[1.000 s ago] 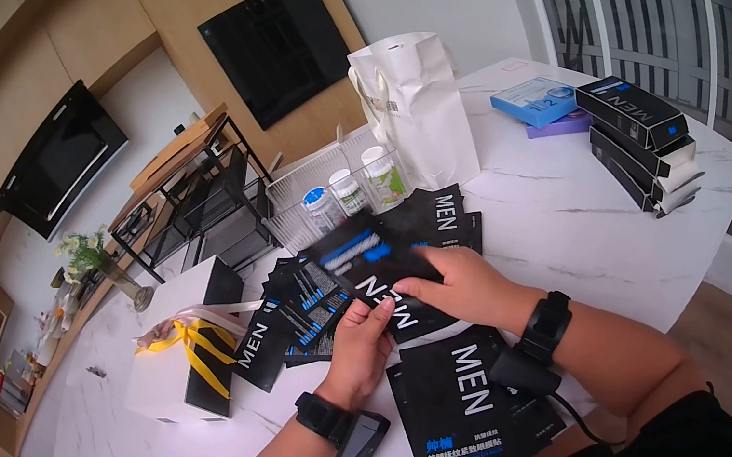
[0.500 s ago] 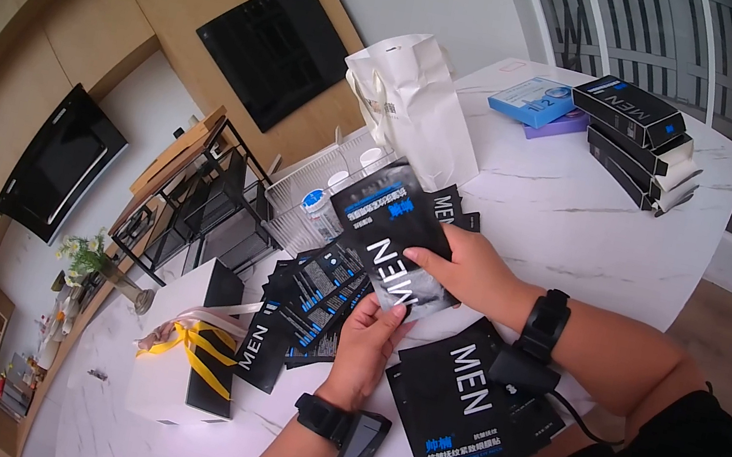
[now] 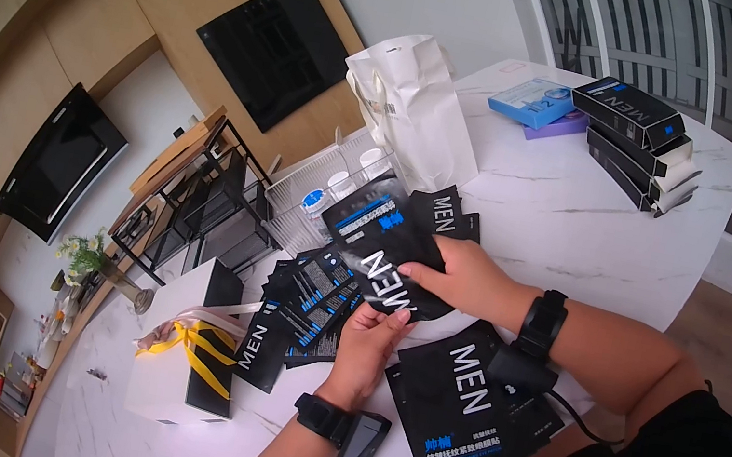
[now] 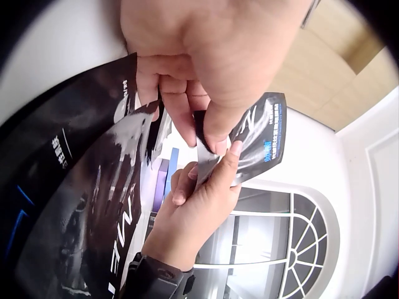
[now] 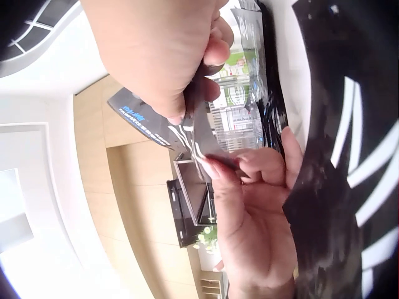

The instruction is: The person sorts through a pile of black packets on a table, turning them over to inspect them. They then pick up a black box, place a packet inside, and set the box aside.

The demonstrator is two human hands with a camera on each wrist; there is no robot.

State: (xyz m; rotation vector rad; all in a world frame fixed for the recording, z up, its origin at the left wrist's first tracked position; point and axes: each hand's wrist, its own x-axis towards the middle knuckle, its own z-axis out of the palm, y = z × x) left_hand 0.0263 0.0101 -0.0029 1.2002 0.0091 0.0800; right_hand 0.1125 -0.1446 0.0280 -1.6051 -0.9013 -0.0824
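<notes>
Both hands hold one black eye mask packet (image 3: 366, 219) lettered MEN, raised above the table. The left hand (image 3: 364, 351) pinches its lower end between thumb and fingers. Along its right edge the right hand (image 3: 474, 282) grips it, thumb on the front face. In the left wrist view the packet (image 4: 274, 134) bends between the two thumbs. A pile of similar packets (image 3: 439, 427) lies close to the body, below the right wrist. Other packets (image 3: 303, 306) are fanned out left of the left hand, and a few more (image 3: 451, 219) lie beyond the right hand.
Behind the packets stand a clear wire basket (image 3: 292, 201) with white bottles and a white paper bag (image 3: 416, 110). Stacked black boxes (image 3: 633, 129) and a blue box (image 3: 535, 102) sit far right. A ribboned white box (image 3: 181, 333) stands left, near a black rack (image 3: 204, 200).
The packet was tipped up toward upright and its printed face turned more to view, then lowered slightly. Both hands kept their hold and shifted only a little.
</notes>
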